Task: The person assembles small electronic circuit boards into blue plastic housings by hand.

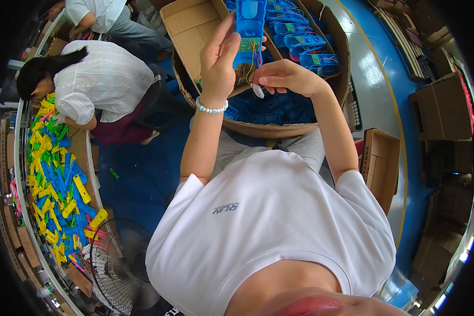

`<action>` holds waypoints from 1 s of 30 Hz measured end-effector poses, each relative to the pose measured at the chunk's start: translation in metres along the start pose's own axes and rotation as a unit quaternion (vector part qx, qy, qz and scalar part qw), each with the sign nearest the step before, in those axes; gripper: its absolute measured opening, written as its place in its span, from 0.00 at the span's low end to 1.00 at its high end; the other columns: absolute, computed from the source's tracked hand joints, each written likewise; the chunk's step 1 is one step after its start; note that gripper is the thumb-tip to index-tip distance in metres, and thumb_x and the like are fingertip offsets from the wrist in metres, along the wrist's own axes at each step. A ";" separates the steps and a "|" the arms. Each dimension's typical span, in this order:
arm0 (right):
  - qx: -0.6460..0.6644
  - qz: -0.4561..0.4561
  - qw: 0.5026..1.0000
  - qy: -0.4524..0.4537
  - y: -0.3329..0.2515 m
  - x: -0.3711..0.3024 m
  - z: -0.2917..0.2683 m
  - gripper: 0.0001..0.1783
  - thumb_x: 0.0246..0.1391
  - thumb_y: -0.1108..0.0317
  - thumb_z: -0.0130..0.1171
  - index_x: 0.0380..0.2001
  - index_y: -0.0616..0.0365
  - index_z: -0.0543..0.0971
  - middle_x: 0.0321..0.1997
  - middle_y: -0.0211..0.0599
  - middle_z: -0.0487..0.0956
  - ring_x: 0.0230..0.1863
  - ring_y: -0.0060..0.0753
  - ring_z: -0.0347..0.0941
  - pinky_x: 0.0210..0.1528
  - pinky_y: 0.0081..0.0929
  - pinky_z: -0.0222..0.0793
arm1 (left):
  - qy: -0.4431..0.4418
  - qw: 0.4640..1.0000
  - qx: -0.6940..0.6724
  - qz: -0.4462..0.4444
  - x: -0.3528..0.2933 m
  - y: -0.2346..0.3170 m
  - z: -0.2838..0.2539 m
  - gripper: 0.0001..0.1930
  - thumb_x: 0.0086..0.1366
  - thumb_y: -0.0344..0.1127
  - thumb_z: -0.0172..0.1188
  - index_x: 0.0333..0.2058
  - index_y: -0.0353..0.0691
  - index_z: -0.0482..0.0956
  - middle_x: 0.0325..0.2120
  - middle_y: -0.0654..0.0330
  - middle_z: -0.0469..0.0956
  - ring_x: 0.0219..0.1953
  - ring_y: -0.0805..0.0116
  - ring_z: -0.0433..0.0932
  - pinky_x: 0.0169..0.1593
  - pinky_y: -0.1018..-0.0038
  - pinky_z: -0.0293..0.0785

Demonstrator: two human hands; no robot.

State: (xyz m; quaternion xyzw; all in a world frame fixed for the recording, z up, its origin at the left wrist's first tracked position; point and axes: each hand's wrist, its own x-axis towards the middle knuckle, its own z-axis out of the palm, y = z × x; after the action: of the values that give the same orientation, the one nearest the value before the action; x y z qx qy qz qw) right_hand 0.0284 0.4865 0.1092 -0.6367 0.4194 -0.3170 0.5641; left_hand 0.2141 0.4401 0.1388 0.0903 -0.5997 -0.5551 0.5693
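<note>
Blue plastic shell [250, 27], one of its kind held up, is grasped in the left hand [218, 66], with the thumb laid along its near side. One green circuit board [249, 45] is seated at its lower end, and several thin wires [256, 58], red and yellow among them, are trailed from it. These wires are pinched between the fingertips of the right hand [289, 78], just below and to the right of the shell; one white connector [258, 91] is hung at those fingertips, though whether it is itself gripped cannot be told. One beaded bracelet [211, 107] is worn on the left wrist.

Beneath both hands, one large carton [271, 129] is stood. At its right, at least five wired blue shells [303, 41] are stacked in a row; nearer the body, more blue shells [279, 109] are heaped, too overlapped to be counted. One smaller open carton [380, 163] is placed farther right.

To the left, countless yellow, blue and green pieces [63, 189] are piled beside two co-workers [102, 79], and one fan [118, 258] is set nearby.
</note>
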 end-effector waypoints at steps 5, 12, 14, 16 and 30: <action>0.115 -0.051 0.992 0.009 0.017 -0.006 0.011 0.24 0.56 0.70 0.60 0.57 0.59 0.74 0.41 0.34 0.83 0.31 0.18 0.70 0.29 0.16 0.64 | 0.021 0.999 0.035 0.015 0.001 -0.001 -0.006 0.23 0.73 0.31 0.48 0.64 0.33 0.62 0.49 0.50 0.79 0.45 0.59 0.83 0.47 0.64 0.83; 0.035 -0.049 0.990 0.126 0.011 -0.012 0.037 0.31 0.48 0.71 0.69 0.57 0.66 0.73 0.32 0.30 0.81 0.31 0.18 0.71 0.32 0.17 0.66 | 0.050 0.990 0.110 0.073 0.003 -0.011 -0.008 0.26 0.70 0.30 0.56 0.64 0.32 0.63 0.50 0.52 0.77 0.49 0.67 0.79 0.53 0.72 0.77; -0.030 -0.070 0.981 0.180 0.008 -0.017 0.038 0.28 0.48 0.72 0.69 0.55 0.63 0.75 0.30 0.29 0.79 0.31 0.17 0.72 0.35 0.17 0.68 | 0.053 0.986 0.128 0.088 0.004 -0.010 -0.008 0.26 0.69 0.30 0.58 0.64 0.32 0.63 0.50 0.53 0.77 0.49 0.69 0.77 0.54 0.73 0.76; -0.066 -0.046 0.975 0.205 -0.006 -0.027 0.037 0.30 0.47 0.72 0.69 0.56 0.62 0.74 0.30 0.33 0.80 0.32 0.21 0.74 0.36 0.21 0.69 | 0.061 0.987 0.124 0.080 0.005 -0.012 -0.010 0.26 0.69 0.30 0.59 0.63 0.33 0.64 0.51 0.54 0.76 0.49 0.70 0.77 0.54 0.73 0.75; -0.527 -0.323 0.663 0.422 -0.032 -0.043 -0.020 0.23 0.48 0.86 0.59 0.49 0.58 0.80 0.46 0.42 0.78 0.45 0.43 0.76 0.46 0.35 0.76 | 0.054 0.994 -0.047 -0.085 -0.020 -0.006 0.001 0.27 0.72 0.32 0.50 0.66 0.35 0.56 0.49 0.51 0.76 0.43 0.65 0.80 0.44 0.68 0.82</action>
State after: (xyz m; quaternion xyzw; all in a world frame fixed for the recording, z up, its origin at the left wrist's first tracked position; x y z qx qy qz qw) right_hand -0.0029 0.5164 0.1475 -0.7213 0.4776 -0.4399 -0.2409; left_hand 0.2169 0.4535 0.1228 0.1442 -0.5319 -0.6233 0.5547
